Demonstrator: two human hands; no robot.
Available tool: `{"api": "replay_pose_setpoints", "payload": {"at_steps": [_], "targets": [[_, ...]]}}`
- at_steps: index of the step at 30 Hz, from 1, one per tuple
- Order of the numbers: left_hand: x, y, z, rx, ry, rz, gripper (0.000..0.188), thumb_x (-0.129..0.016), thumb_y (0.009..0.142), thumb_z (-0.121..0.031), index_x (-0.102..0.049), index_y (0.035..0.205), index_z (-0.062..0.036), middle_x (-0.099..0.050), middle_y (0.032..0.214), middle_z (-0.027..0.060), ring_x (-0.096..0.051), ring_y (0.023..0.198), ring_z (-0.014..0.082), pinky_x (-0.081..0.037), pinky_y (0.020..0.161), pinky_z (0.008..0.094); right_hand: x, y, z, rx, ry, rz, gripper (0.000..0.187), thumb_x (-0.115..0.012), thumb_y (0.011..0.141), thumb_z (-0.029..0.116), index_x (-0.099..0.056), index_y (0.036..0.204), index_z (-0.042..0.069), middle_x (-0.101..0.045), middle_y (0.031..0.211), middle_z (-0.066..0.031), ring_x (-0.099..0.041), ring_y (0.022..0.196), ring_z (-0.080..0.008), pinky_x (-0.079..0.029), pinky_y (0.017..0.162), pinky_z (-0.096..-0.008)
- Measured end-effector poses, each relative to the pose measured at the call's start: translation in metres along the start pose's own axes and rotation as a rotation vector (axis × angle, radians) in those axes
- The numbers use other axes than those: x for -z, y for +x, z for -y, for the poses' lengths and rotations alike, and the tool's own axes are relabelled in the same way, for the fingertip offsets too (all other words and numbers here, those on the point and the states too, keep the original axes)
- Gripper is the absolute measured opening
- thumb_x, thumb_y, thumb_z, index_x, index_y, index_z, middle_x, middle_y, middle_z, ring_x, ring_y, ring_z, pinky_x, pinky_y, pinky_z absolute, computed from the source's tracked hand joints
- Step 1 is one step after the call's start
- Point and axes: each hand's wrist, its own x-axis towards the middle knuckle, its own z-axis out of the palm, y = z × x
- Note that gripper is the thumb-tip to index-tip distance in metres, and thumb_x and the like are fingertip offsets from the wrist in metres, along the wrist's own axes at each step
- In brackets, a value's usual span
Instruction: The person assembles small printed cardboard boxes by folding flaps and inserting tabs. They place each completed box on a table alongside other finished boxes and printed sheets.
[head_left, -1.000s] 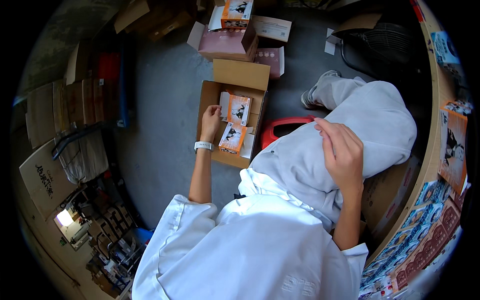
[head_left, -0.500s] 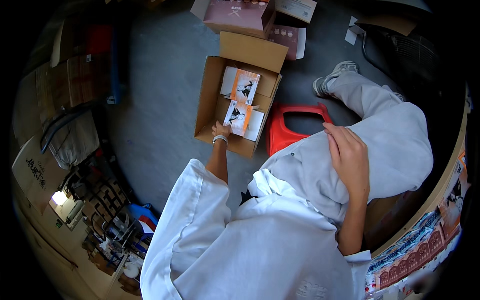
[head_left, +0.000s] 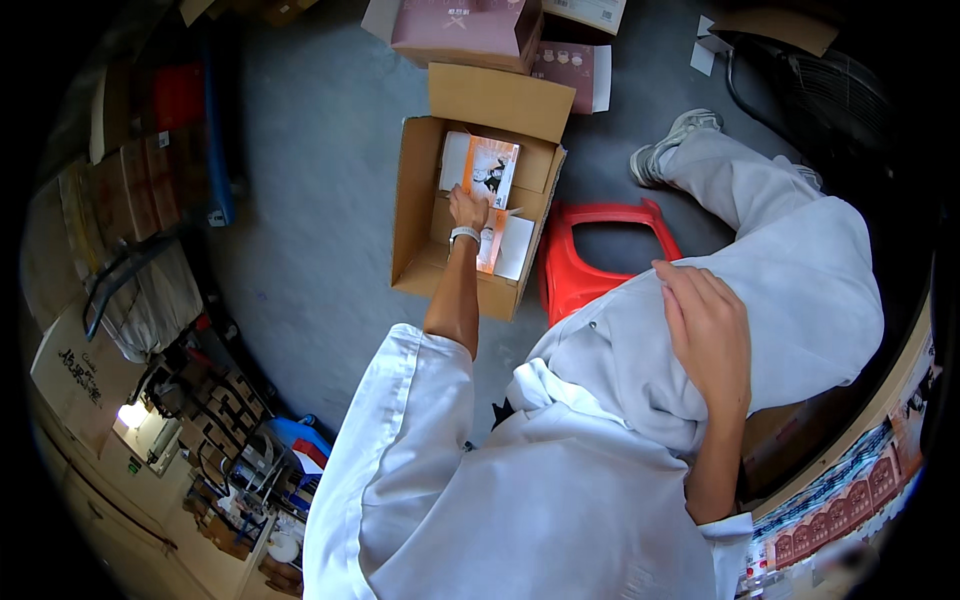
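Note:
My left hand (head_left: 468, 207) reaches down into an opened brown cardboard box (head_left: 416, 190) on the floor. Its fingers touch the place where two packs meet and cover part of the nearer one. The far pack (head_left: 494, 163) is flat, orange and white with a dark printed figure. The near pack (head_left: 487, 257) has similar colours, with a white panel (head_left: 514, 247) beside it. Nothing is visibly lifted by this hand. On my grey-trousered thigh rests my right hand (head_left: 707, 335), fingers stretched out and holding nothing.
A red plastic stool (head_left: 575, 284) stands right of the box, close to my leg. Behind the box are mauve cartons (head_left: 465, 35). A black fan-like object (head_left: 820, 95) is at the far right. Shelving and a hand truck (head_left: 125, 275) line the left side.
My left hand has moved from the near left edge of the near pack up to the seam between the packs. My right hand stays on my thigh. The packs stay in place.

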Motion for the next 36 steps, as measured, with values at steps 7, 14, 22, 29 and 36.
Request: {"api": "replay_pose_setpoints", "payload": {"at_steps": [7, 14, 22, 29, 36], "targets": [[0.008, 0.074, -0.037, 0.206, -0.073, 0.339, 0.097, -0.070, 0.081, -0.030, -0.026, 0.162, -0.0018, -0.041, 0.156, 0.0346, -0.038, 0.146, 0.0524, -0.034, 0.122, 0.0522, 0.003, -0.001, 0.001, -0.011, -0.035, 0.024, 0.025, -0.068, 0.090, 0.003, -0.071, 0.115, -0.001, -0.068, 0.091, -0.0104, -0.065, 0.082, -0.0280, -0.053, 0.077, -0.0407], [-0.007, 0.085, -0.023, 0.131, 0.167, 0.164, 0.102, -0.073, 0.082, -0.028, -0.019, 0.164, 0.0029, -0.033, 0.163, 0.0320, -0.033, 0.151, 0.0472, -0.028, 0.126, 0.0473, 0.006, 0.005, -0.001, -0.053, -0.025, 0.033, 0.028, -0.069, 0.087, 0.003, -0.071, 0.114, -0.001, -0.069, 0.092, -0.0105, -0.065, 0.084, -0.0276, -0.053, 0.078, -0.0402], [-0.018, 0.061, -0.039, -0.103, -0.062, 0.273, 0.065, -0.080, 0.089, -0.020, -0.054, 0.146, -0.0035, -0.074, 0.111, 0.0148, -0.070, 0.102, 0.0249, -0.058, 0.088, 0.0359, 0.004, 0.014, -0.009, -0.091, 0.004, 0.060, 0.028, -0.070, 0.087, 0.003, -0.072, 0.114, -0.002, -0.070, 0.093, -0.0107, -0.065, 0.084, -0.0277, -0.054, 0.077, -0.0405], [-0.031, -0.044, -0.062, -0.499, 0.025, -0.040, 0.004, -0.067, 0.089, -0.005, -0.071, 0.090, -0.0048, -0.066, 0.096, 0.0175, -0.066, 0.088, 0.0388, -0.054, 0.078, 0.0471, 0.007, 0.021, -0.008, -0.068, 0.022, 0.072, 0.026, -0.071, 0.088, 0.004, -0.072, 0.113, -0.002, -0.069, 0.094, -0.0109, -0.065, 0.084, -0.0282, -0.054, 0.077, -0.0409], [-0.052, -0.083, -0.058, -0.407, 0.053, 0.082, 0.033, -0.068, 0.085, 0.004, -0.068, 0.117, -0.0020, -0.063, 0.119, 0.0225, -0.063, 0.111, 0.0429, -0.052, 0.095, 0.0456, 0.006, 0.020, -0.006, -0.040, 0.024, 0.104, 0.026, -0.070, 0.089, 0.004, -0.070, 0.115, -0.001, -0.069, 0.097, -0.0114, -0.066, 0.088, -0.0293, -0.054, 0.079, -0.0417]]}}
